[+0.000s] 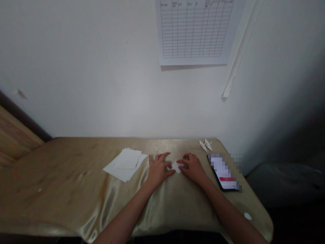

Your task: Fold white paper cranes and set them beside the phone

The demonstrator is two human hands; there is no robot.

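A small folded piece of white paper (pixel 176 167) lies between my two hands, low over the cloth. My left hand (pixel 159 168) has its thumb and forefinger at the paper's left edge, while the other fingers are spread away from it. From the opposite side, my right hand (pixel 194 167) pinches the paper's right edge between thumb and forefinger. Fingertips cover parts of the paper, so its exact folds cannot be made out. Left of my left hand is a loose stack of white paper sheets (pixel 124 164). Two folded paper cranes (pixel 205 145) sit at the back right.
A phone (pixel 223 173) with a lit, blurred screen lies right of my right hand. Near the right edge is a small white object (pixel 247 216). A wrinkled gold cloth (pixel 66 189) covers the table, which meets a white wall carrying a printed chart (pixel 194 34).
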